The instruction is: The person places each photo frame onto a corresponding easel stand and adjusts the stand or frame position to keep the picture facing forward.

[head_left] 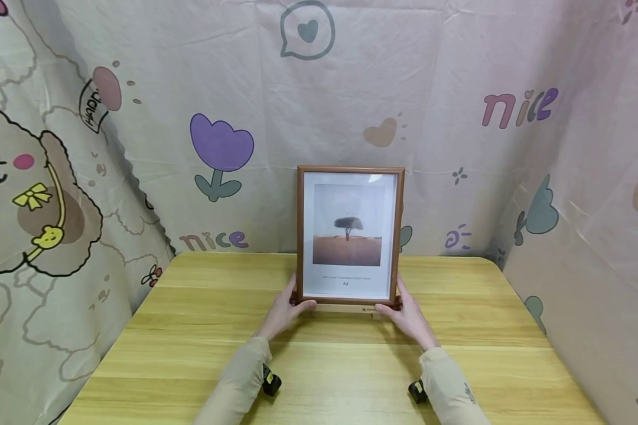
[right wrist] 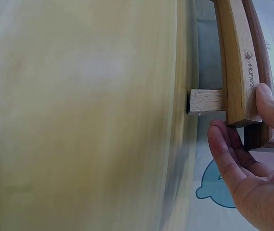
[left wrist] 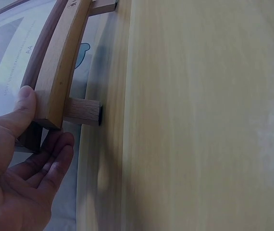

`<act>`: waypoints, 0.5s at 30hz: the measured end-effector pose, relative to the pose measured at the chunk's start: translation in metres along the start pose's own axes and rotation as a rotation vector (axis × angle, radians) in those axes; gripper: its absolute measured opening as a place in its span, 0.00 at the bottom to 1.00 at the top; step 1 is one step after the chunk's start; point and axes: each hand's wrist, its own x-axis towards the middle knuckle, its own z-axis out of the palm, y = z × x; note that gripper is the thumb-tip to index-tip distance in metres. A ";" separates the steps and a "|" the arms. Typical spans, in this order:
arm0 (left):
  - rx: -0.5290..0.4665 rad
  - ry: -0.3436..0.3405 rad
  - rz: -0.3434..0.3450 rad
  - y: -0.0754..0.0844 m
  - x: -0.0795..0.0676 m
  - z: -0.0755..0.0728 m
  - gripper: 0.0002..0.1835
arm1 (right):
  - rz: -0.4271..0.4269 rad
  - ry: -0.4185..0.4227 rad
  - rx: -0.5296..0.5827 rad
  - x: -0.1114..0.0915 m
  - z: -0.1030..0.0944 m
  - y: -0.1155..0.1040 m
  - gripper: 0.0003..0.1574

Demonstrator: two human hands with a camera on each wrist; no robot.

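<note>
A brown-rimmed picture frame stands upright, showing a print of a lone tree. Its bottom edge sits at the light wooden ledge of a small easel, and short wooden feet stick out from the ledge in both wrist views. My left hand grips the frame's lower left corner, its thumb on the front and its other fingers curled beside and behind. At the lower right corner, my right hand holds on likewise, its thumb near the printed lettering on the ledge.
A yellow wood-grain table lies under everything, with its back edge just behind the picture frame. Patterned cloth hangs close behind and on both sides. Small black wrist cameras are worn at the sleeves.
</note>
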 end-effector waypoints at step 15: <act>-0.050 0.045 0.113 -0.013 0.001 0.000 0.52 | -0.055 0.045 0.009 0.001 0.012 -0.006 0.62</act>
